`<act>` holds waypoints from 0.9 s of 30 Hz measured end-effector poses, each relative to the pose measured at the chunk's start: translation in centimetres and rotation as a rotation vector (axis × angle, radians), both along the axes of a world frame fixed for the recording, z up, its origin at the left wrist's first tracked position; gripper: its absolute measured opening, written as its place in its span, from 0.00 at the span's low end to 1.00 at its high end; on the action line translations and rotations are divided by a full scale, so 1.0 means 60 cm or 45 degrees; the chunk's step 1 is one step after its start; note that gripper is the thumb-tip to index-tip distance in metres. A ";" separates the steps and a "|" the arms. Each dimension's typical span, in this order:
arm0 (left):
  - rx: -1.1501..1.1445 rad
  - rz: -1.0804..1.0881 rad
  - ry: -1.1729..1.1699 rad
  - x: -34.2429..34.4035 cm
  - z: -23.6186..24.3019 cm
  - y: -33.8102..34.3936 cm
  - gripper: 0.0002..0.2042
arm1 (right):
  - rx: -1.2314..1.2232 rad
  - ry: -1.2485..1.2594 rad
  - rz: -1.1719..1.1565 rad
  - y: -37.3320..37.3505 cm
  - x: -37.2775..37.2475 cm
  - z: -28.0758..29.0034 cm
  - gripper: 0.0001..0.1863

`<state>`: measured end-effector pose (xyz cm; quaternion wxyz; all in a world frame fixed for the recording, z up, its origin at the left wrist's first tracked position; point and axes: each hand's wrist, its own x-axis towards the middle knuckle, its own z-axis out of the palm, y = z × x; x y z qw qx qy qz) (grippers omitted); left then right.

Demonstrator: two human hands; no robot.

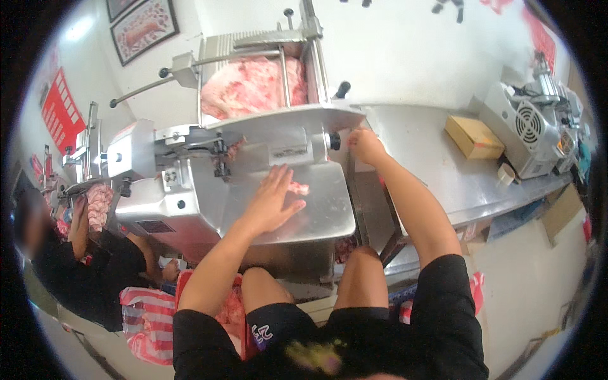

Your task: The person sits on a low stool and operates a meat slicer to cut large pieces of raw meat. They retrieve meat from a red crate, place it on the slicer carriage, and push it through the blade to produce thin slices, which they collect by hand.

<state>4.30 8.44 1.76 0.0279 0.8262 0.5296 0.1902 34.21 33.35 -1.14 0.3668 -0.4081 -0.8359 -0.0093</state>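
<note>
A large metal meat slicer (158,202) stands in front of me. On its sloped steel plate (316,218) my left hand (272,202) lies with fingers stretched out and the thumb apart. A small scrap of pink meat (298,188) lies beside its fingers, partly covered by them. My right hand (366,147) is closed at the slicer's right edge, just right of a black knob (334,140). What it holds, if anything, is hidden. Above the plate, a big slab of fatty raw meat (253,85) rests in the slicer's carriage, under metal bars.
Right of the slicer is a steel table (411,145) with a cardboard box (474,137), a tape roll (505,174) and another machine (529,123). At left, another person (95,266) handles meat at a second slicer. A red crate of meat (231,316) and a striped bag (147,323) sit below.
</note>
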 end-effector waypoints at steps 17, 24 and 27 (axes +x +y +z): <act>0.498 -0.060 0.176 -0.102 0.506 -0.113 0.14 | 0.683 -0.352 -0.165 -0.014 -0.244 0.467 0.22; 0.250 -0.161 0.947 -0.011 0.473 0.076 0.15 | 0.924 -0.435 -0.141 0.039 -0.232 0.455 0.22; 0.268 -0.205 1.082 0.013 0.441 0.162 0.16 | 0.945 -0.441 -0.165 0.020 -0.256 0.473 0.22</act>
